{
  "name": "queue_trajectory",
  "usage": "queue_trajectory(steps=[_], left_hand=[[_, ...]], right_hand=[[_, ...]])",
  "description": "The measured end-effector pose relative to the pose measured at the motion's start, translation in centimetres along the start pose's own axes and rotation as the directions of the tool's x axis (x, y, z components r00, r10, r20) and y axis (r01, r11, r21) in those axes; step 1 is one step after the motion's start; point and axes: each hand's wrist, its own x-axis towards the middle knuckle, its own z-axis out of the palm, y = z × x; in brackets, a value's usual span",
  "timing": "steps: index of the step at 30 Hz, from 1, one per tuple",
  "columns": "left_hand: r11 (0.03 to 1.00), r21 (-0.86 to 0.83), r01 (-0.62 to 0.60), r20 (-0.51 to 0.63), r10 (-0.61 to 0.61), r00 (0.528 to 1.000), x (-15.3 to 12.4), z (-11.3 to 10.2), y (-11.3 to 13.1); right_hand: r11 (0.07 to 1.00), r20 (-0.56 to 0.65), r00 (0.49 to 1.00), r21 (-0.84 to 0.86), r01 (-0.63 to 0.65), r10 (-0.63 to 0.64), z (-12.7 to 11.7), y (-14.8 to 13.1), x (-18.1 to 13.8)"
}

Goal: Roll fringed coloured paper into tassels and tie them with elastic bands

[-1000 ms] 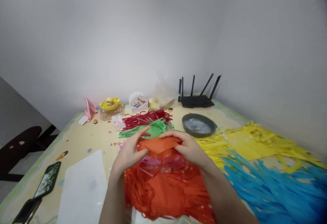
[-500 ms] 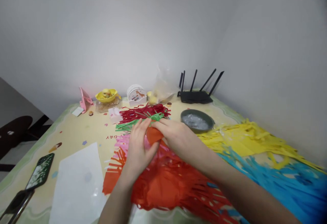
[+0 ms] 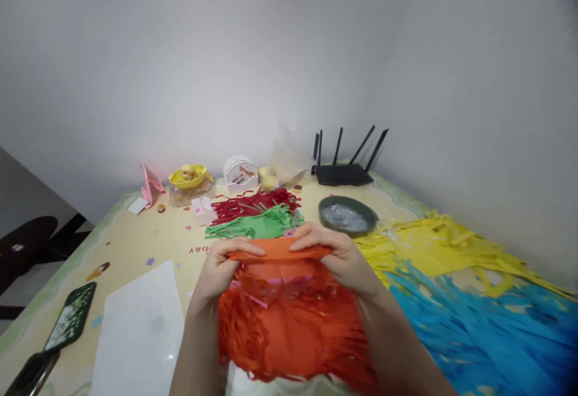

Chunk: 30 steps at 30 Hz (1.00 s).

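Observation:
Stretched between my two hands is a folded strip of orange tissue paper [image 3: 277,249], its cut fringe hanging down at both sides. My left hand [image 3: 226,266] pinches the strip's left end, and my right hand [image 3: 332,251] grips the right end with the thumb beneath. More fringed orange tissue paper [image 3: 289,333] lies just below, partly covered by the hanging fringe. Bits of pink fringe show through behind it. Beyond my hands lie a green fringed bundle [image 3: 257,224] and a dark red fringed bundle [image 3: 253,203].
Yellow fringe [image 3: 442,245] and blue fringe [image 3: 478,324] spread at the right. A grey-green oval dish [image 3: 347,214] and a black router [image 3: 343,173] stand behind. At left are a white sheet [image 3: 138,330], a phone [image 3: 72,315] and a yellow bowl [image 3: 189,178].
My hands have moved apart and nearer to me, drawing the bunched orange paper out into a level strip. The green bundle, partly covered before, now shows more.

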Motion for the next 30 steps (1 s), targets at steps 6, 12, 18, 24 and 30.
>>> queue_trajectory(steps=[6,12,18,24,30], left_hand=[[0.999,-0.044,-0.018,0.137,0.024,0.99,0.0,-0.5,0.3],[0.982,0.179,-0.065,0.189,0.031,0.981,-0.3,-0.7,2.6],[0.962,0.257,-0.09,0.19,0.04,0.981,-0.9,-0.1,3.6],[0.927,0.369,-0.059,-0.081,0.096,0.992,-1.0,1.2,3.0],[0.94,0.34,-0.028,-0.035,0.042,0.998,-0.6,1.2,2.9]], right_hand=[[0.999,0.07,0.998,0.039,0.008,-0.011,-0.5,0.8,0.2],[0.998,0.291,0.957,-0.059,0.029,-0.01,-2.7,-0.3,0.3],[0.992,0.171,0.985,-0.125,0.004,0.018,-1.9,-0.8,0.0],[0.966,0.01,0.998,-0.253,-0.06,0.064,-0.7,-1.4,-0.6],[0.958,0.098,0.992,-0.284,-0.048,0.079,-0.7,-1.5,-0.1]])
